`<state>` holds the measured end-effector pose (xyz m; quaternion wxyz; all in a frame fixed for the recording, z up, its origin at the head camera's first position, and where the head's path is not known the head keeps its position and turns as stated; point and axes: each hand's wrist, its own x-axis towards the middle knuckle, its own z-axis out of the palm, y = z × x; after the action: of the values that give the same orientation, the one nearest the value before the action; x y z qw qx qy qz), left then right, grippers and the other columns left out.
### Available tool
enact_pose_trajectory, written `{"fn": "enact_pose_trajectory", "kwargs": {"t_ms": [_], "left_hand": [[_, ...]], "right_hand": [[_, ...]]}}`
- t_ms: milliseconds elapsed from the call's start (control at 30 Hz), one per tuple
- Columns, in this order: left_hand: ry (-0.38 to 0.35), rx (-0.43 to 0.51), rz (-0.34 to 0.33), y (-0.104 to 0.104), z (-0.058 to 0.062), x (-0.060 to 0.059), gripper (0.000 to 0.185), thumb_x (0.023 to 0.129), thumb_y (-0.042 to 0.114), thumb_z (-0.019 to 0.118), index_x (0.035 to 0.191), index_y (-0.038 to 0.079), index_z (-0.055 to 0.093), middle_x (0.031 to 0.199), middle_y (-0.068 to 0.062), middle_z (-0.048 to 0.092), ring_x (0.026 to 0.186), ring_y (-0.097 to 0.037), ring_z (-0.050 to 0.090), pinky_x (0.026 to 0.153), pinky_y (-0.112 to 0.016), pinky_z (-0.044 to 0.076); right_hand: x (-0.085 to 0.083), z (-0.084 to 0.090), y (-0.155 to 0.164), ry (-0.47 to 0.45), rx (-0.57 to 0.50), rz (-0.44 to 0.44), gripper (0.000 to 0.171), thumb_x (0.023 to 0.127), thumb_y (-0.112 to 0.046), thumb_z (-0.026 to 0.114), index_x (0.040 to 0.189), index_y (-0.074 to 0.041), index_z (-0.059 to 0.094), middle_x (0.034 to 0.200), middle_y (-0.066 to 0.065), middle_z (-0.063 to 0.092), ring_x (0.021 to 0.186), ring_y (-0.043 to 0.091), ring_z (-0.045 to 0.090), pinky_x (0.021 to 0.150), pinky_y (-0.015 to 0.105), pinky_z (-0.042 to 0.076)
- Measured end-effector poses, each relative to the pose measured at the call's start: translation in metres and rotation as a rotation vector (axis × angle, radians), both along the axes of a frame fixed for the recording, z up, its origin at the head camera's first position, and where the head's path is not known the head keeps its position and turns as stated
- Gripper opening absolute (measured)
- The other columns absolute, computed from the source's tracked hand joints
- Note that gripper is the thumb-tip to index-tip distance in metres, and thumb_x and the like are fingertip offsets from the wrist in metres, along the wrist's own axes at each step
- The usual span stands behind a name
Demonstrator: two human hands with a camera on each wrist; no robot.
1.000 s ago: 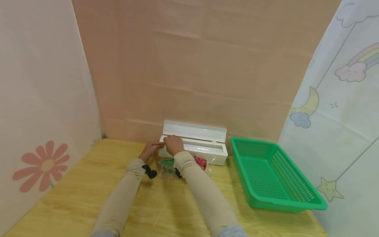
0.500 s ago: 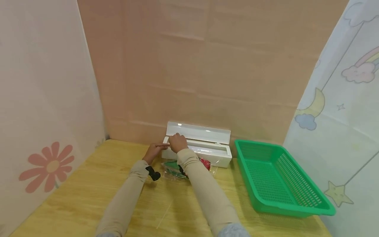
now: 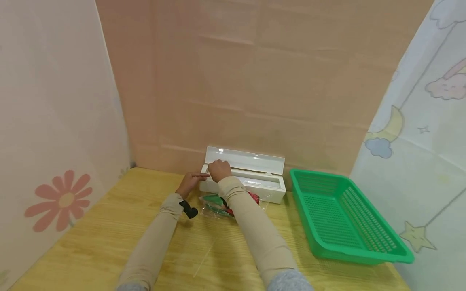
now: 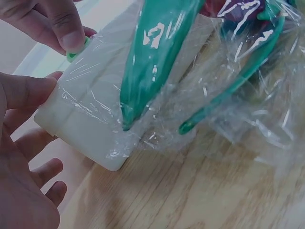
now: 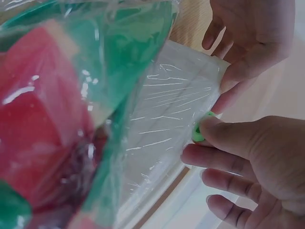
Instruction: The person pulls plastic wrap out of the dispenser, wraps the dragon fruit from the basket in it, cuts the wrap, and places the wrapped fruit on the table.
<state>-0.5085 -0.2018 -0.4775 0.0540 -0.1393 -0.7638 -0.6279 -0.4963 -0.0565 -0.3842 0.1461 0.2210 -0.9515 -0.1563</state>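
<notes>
A white cling-film dispenser box (image 3: 255,184) lies at the back of the wooden table (image 3: 91,242) with its lid (image 3: 244,158) raised. My right hand (image 3: 218,169) is at the box's left end, and in the right wrist view it (image 5: 206,134) pinches the small green slider (image 5: 198,131) on the box's edge. My left hand (image 3: 198,176) touches that same end; in the left wrist view its thumb (image 4: 33,90) presses the box's corner (image 4: 90,129). Clear film runs from the box over a green and red object (image 3: 218,204) lying in front of it.
A green perforated basket (image 3: 346,220) stands to the right of the box. Pink paper covers the back wall, and patterned sheets hang along both sides. Bare tabletop lies between me and the wrapped object.
My left index finger has stretched out to the box's left end. The right hand stays at that end on the slider. The view has shifted slightly.
</notes>
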Motion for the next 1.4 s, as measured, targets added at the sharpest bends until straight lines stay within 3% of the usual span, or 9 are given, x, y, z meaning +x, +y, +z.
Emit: {"fn": "enact_pose_trajectory", "kwargs": {"t_ms": [167,400,467,567,800,900,1067,1167,1400], "left_hand": [[-0.009,-0.009,0.005,0.0,0.004,0.005,0.025,0.096,0.009,0.061,0.116,0.001,0.074,0.13,-0.018,0.064,0.132,-0.036,0.05,0.11,-0.051,0.037],[0.006,-0.004,-0.041,0.001,0.027,0.032,0.027,0.098,0.003,0.056,0.12,-0.009,0.068,0.132,-0.027,0.059,0.132,-0.045,0.047,0.109,-0.057,0.036],[0.001,0.001,-0.05,0.001,0.031,0.035,0.027,0.098,0.002,0.057,0.12,-0.01,0.067,0.132,-0.028,0.059,0.132,-0.045,0.047,0.109,-0.057,0.036],[0.0,-0.004,-0.043,0.002,0.029,0.03,0.027,0.097,0.003,0.058,0.119,-0.008,0.069,0.131,-0.027,0.06,0.131,-0.043,0.048,0.108,-0.056,0.037],[0.014,-0.025,0.031,0.003,0.006,0.006,0.025,0.097,0.008,0.057,0.112,-0.001,0.075,0.126,-0.02,0.066,0.128,-0.039,0.053,0.107,-0.053,0.04],[-0.001,-0.003,0.078,0.006,0.003,0.007,0.027,0.1,0.012,0.055,0.105,-0.002,0.077,0.12,-0.02,0.069,0.123,-0.039,0.056,0.106,-0.052,0.041],[0.023,-0.033,0.116,0.015,0.01,0.011,0.027,0.095,0.023,0.07,0.099,-0.002,0.077,0.112,-0.018,0.07,0.111,-0.038,0.061,0.095,-0.049,0.049],[0.046,-0.058,0.128,0.016,0.012,0.011,0.027,0.092,0.022,0.074,0.102,-0.003,0.075,0.115,-0.019,0.069,0.111,-0.037,0.061,0.088,-0.042,0.051],[0.003,-0.026,0.125,0.012,0.009,0.014,0.026,0.093,0.014,0.072,0.107,-0.008,0.072,0.115,-0.023,0.068,0.112,-0.036,0.06,0.08,-0.027,0.048]], "right_hand": [[0.002,0.0,0.0,-0.013,0.021,-0.015,0.017,0.099,-0.018,0.063,0.11,-0.016,0.076,0.099,0.003,0.074,0.092,0.019,0.068,0.083,0.038,0.056],[0.004,0.002,0.003,-0.02,0.025,0.001,0.016,0.099,-0.015,0.064,0.108,-0.014,0.076,0.098,0.004,0.074,0.089,0.02,0.07,0.08,0.039,0.057],[0.005,0.003,0.005,-0.017,0.026,0.01,0.015,0.098,-0.015,0.064,0.107,-0.013,0.076,0.096,0.004,0.074,0.088,0.02,0.07,0.079,0.038,0.057],[0.004,0.005,0.007,-0.007,0.018,0.016,0.014,0.098,-0.014,0.065,0.105,-0.013,0.077,0.095,0.004,0.074,0.086,0.02,0.07,0.077,0.038,0.058],[0.002,0.0,0.01,-0.04,-0.046,0.038,0.012,0.098,-0.011,0.064,0.103,-0.009,0.075,0.093,0.007,0.073,0.084,0.021,0.07,0.073,0.037,0.059],[0.003,-0.004,0.012,-0.062,-0.054,0.05,0.012,0.098,-0.012,0.065,0.104,-0.009,0.074,0.094,0.007,0.073,0.085,0.022,0.07,0.073,0.037,0.059],[0.002,0.0,0.015,-0.03,-0.029,0.038,0.013,0.098,-0.018,0.066,0.103,-0.009,0.074,0.092,0.007,0.073,0.083,0.021,0.07,0.073,0.037,0.059],[0.001,0.005,0.015,-0.015,-0.022,0.046,0.013,0.097,-0.019,0.067,0.101,-0.009,0.074,0.091,0.007,0.073,0.083,0.021,0.07,0.073,0.038,0.059],[0.003,0.006,0.017,-0.046,-0.012,0.075,0.008,0.094,-0.013,0.067,0.097,-0.009,0.073,0.091,0.007,0.073,0.085,0.022,0.07,0.073,0.039,0.058]]}}
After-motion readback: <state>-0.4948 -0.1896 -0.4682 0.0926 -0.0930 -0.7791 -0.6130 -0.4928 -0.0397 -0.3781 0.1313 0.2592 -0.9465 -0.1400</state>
